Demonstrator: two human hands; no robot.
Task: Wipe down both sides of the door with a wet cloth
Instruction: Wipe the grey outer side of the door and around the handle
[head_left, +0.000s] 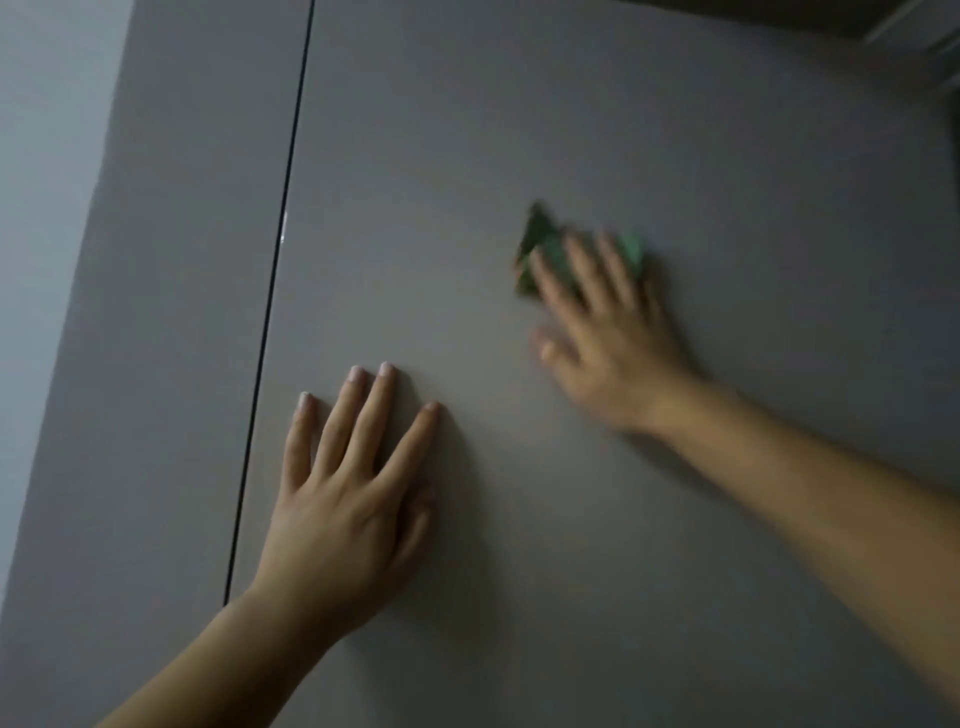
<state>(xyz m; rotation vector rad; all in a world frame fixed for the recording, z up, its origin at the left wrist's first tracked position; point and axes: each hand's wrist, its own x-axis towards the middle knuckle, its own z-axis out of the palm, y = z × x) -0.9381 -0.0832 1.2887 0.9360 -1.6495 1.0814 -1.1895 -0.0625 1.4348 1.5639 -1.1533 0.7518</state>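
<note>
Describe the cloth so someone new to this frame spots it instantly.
Start at the grey door right of the thin dark gap. On it, take the right hand, the upper, blurred one. The cloth pokes out under its fingers: the only green thing in view.

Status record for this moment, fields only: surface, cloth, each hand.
surface: grey door, with a dark vertical gap along its left edge
cloth: green, flat against the door under the right fingers
right hand: fingers spread, pressing the cloth to the door; blurred
left hand: flat on the door, below and left of the cloth, holding nothing
</note>
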